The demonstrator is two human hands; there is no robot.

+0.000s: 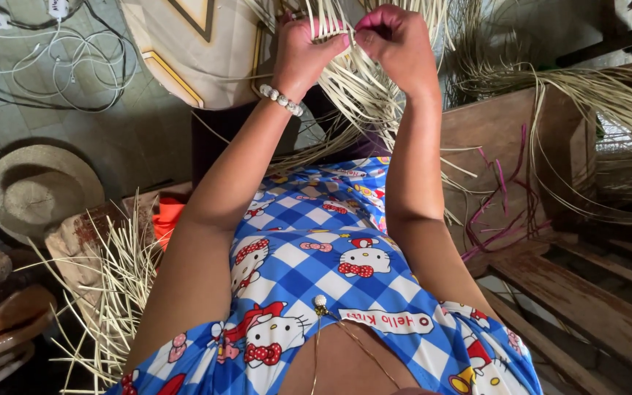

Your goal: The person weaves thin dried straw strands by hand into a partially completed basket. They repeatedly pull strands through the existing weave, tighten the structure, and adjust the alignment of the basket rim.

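On the far left, a finished straw hat lies on the tiled floor, and just beside it a loose bundle of pale strips fans out near the person's knee; I think a foot or elbow can easily catch these and scatter them. Moving to the middle, the left hand, with a bead bracelet on the wrist, is closed in a narrow pinch on the straw weaving, which is held up in front of the body. The right hand is touching it on the other side, fingers curled tight on a few strips. Both grips are very close together, so if one pinch slips, the crossing can loosen. The strips look dry; a too sharp bend may crack one. On the right, long strands and some purple strips hang over a wooden bench, and they may tangle with the working ends.
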